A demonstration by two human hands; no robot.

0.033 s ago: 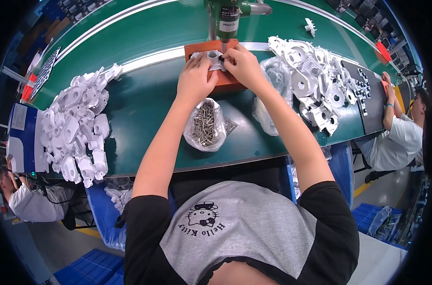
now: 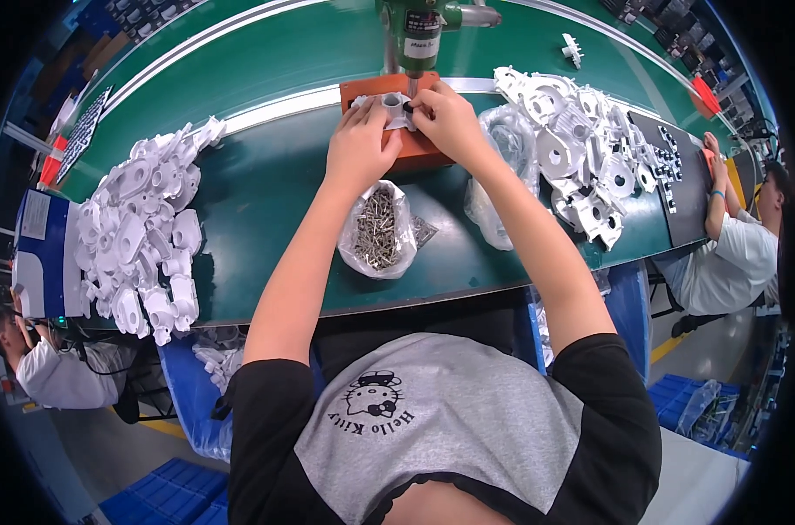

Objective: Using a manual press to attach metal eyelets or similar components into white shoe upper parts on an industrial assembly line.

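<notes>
A white plastic part (image 2: 390, 102) with a round opening lies on an orange fixture block (image 2: 418, 158), under the spindle of a green drill-press-like machine (image 2: 419, 42). My left hand (image 2: 360, 149) holds the part from its left side, fingers over its edge and thumb along the near side. At the part's right side, my right hand (image 2: 446, 121) is closed in a pinch on a small black piece (image 2: 407, 107), mostly hidden by the fingertips. Nearer to me stands an open clear bag of metal screws or pins (image 2: 378, 229).
White plastic parts heap up at left (image 2: 139, 227) and at right (image 2: 581, 140). A crumpled clear bag (image 2: 494, 206) lies by my right forearm. Small black pieces (image 2: 669, 157) sit on a dark board at right. A co-worker (image 2: 730, 245) sits at right, another (image 2: 74, 372) at left.
</notes>
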